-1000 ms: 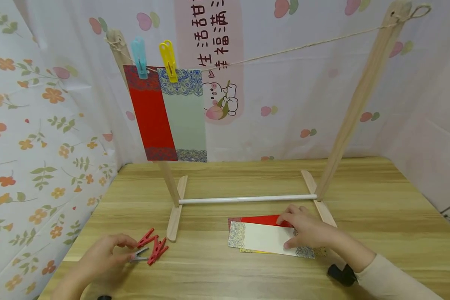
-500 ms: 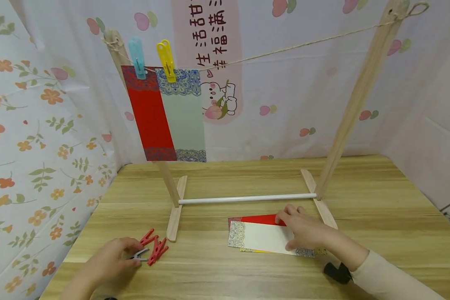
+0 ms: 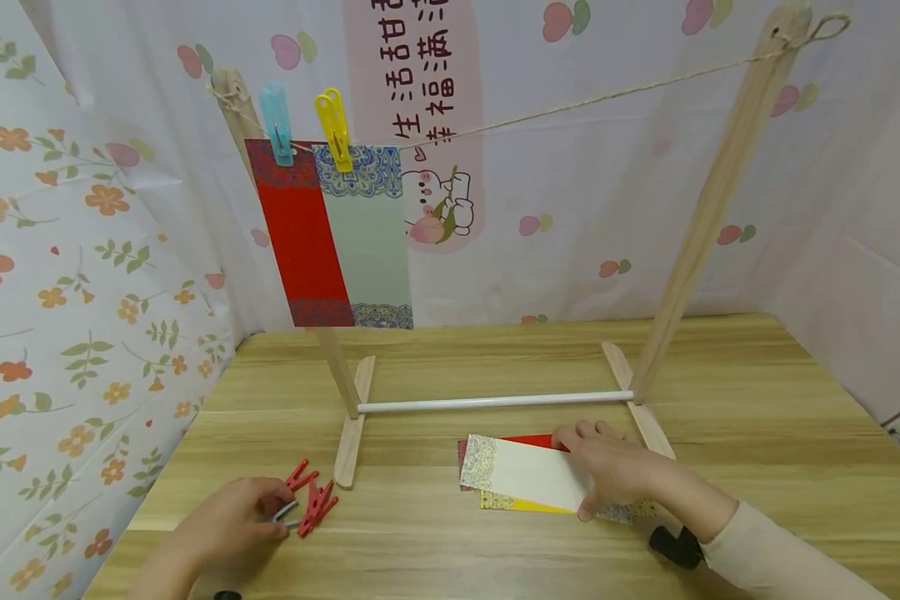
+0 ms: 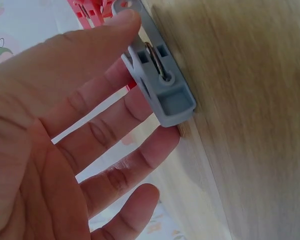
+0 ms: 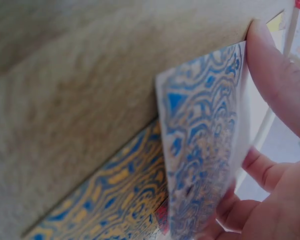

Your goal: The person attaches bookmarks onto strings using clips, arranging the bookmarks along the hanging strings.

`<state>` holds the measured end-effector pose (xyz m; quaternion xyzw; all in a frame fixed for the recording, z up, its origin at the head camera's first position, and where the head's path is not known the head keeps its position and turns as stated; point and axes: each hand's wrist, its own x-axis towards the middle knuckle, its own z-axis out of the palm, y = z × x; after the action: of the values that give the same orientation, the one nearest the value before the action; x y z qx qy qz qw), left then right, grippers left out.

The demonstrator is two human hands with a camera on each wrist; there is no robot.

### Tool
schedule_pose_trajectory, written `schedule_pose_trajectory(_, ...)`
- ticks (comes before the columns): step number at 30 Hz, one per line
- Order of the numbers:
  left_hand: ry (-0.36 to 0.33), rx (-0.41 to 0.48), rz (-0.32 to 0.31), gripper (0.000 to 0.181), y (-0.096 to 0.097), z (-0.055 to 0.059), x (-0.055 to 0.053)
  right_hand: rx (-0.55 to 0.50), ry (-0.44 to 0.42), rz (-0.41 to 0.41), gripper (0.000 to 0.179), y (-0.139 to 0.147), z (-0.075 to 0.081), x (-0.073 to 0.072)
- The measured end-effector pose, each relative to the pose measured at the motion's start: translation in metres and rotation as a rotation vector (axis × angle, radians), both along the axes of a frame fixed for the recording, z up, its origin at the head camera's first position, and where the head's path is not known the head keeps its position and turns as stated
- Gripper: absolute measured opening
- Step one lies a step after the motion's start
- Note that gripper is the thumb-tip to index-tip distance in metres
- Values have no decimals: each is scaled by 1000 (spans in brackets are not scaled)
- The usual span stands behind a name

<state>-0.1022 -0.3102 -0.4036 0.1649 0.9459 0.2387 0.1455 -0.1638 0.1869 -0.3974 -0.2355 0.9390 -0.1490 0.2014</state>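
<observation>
My left hand [image 3: 228,525] is low at the left and pinches a grey clothes peg [image 4: 160,80] between thumb and fingers. Two red clothes pegs [image 3: 317,505] lie on the table just beyond it. On the right, my right hand [image 3: 618,468] grips a cream card [image 3: 521,468] across its width, thumb at the near edge and fingers at the far one. The card's blue-patterned end [image 5: 205,125] is bowed up from the surface in the right wrist view. Under it lie a yellow card [image 3: 532,505] and a red card [image 3: 527,439], both partly covered.
A wooden stand with a right post [image 3: 708,217], a white rod [image 3: 495,402] and a sagging twine [image 3: 570,107] rises behind the cards. A blue peg [image 3: 277,125] and a yellow peg [image 3: 335,132] hold a hanging red card [image 3: 303,242] and pale green card [image 3: 367,250].
My left hand has closed in on the grey peg and now pinches it. The cream card has turned slightly under my right hand, baring more of the yellow card.
</observation>
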Motion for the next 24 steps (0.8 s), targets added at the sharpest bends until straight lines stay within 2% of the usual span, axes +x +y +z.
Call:
schedule_pose_trajectory(4, -17, -1, 0, 25, 4, 1, 0, -7, -3, 6, 78, 1, 0, 0)
schedule_pose_trajectory(9, 13, -12, -14, 23, 7, 1, 0, -39, 3, 11, 67, 3, -1, -2)
schedule_pose_trajectory(13, 38, -24, -19, 22, 9, -1, 0, -116, 9, 22, 44, 5, -3, -4)
schedule_pose_trajectory(17, 48, -55, 1, 23, 13, -3, -2, -227, -41, 41, 24, 10, -4, -8)
schedule_pose_trajectory(20, 63, -84, 17, 24, 16, -3, -4, -318, -76, 69, 14, 14, -3, -9)
schedule_pose_trajectory(24, 65, -87, 23, 23, 18, -2, -6, -391, -76, 94, 9, 18, -2, -10)
